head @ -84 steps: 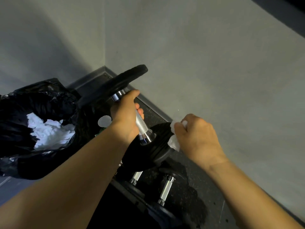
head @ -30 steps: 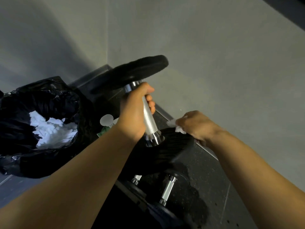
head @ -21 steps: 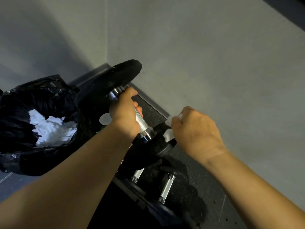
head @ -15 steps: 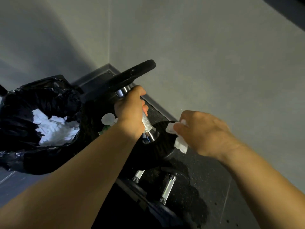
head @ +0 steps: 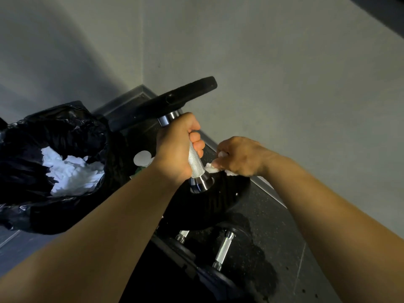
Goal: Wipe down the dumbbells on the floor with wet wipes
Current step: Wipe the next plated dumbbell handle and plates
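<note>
In the head view, the left hand (head: 177, 147) has its fingers wrapped tight round the knurled steel handle of the dumbbell (head: 196, 165), holding it tilted in the air above the floor (head: 273, 226). The right hand (head: 238, 156) pinches a white wet wipe (head: 211, 170) in curled fingers and presses it on the rim of the lower plate (head: 218, 204), just beside the handle collar. The dumbbell looks heavy and stiff — the rough handle is the safe place to grip, while a wet plate would be slippery. The wipe is soft and light. Other dumbbells (head: 223, 250) lie on the floor below — near them a black bag (head: 65, 132) holds crumpled wipes (head: 70, 171).
</note>
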`<move>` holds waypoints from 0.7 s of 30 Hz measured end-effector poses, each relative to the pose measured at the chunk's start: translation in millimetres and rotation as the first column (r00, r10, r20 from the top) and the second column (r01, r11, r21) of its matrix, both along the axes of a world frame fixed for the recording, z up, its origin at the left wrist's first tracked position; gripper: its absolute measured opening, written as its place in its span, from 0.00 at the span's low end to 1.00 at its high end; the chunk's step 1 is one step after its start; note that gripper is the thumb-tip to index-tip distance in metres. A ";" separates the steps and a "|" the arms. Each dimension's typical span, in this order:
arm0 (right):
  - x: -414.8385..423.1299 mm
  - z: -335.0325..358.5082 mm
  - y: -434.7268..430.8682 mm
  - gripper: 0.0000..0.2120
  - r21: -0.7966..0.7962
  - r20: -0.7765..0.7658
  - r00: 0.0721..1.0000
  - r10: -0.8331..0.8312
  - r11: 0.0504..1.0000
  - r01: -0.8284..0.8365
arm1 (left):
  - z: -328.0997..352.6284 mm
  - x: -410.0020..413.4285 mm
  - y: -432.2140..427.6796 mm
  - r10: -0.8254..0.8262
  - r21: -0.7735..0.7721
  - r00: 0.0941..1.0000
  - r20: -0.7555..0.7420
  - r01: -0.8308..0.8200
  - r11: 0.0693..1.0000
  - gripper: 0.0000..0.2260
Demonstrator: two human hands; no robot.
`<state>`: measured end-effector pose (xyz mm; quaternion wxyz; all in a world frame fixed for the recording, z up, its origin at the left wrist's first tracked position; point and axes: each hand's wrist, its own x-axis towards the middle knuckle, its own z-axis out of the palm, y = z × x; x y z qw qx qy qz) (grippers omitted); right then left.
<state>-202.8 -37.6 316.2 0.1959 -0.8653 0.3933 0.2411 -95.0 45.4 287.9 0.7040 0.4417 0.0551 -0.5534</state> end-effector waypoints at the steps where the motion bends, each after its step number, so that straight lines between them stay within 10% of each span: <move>1: -0.1 -4.6 -5.1 0.09 0.012 0.002 0.999 -0.034 0.999 0.034 | 0.3 -1.7 -0.1 -0.021 -0.016 1.000 -0.009 0.021 1.000 0.18; 7: -8.6 -10.1 -14.2 0.11 0.182 0.044 0.972 -0.232 0.958 0.221 | -0.3 -6.7 -1.4 -0.011 -0.042 0.999 -0.051 0.009 0.999 0.19; 21: -12.9 58.9 62.9 0.14 -0.009 -0.129 0.991 0.046 0.999 -0.047 | -3.7 -1.3 -2.5 0.320 0.002 0.933 0.163 -0.324 0.946 0.19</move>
